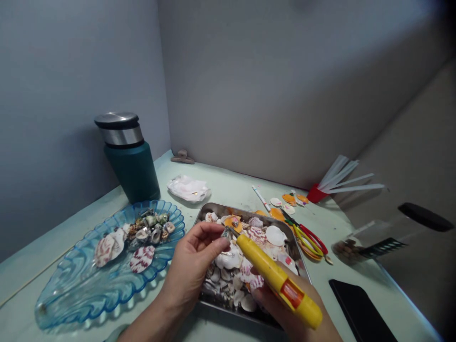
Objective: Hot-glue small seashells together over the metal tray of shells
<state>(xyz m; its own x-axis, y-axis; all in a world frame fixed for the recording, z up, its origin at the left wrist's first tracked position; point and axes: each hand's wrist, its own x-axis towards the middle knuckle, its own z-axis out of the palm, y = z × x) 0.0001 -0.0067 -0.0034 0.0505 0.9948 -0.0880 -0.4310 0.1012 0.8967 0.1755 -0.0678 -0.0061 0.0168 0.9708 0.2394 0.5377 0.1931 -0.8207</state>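
Observation:
My left hand (192,266) pinches a small dark shell (225,232) between thumb and fingertips over a metal tray (213,210) filled with several seashells. My right hand (285,308) grips a yellow glue gun (274,278), and its nozzle touches the small shell. To the left lies a blue glass shell-shaped dish (81,285) holding several shells, among them two red-striped scallops and a cluster of small snail shells.
A teal flask (130,159) with a steel lid stands at the back left. Crumpled plastic wrap (188,188) lies behind the tray. Scissors (308,237), loose shells, a red holder of glue sticks (333,183), a clear jar (374,240) and a black phone (359,311) sit on the right.

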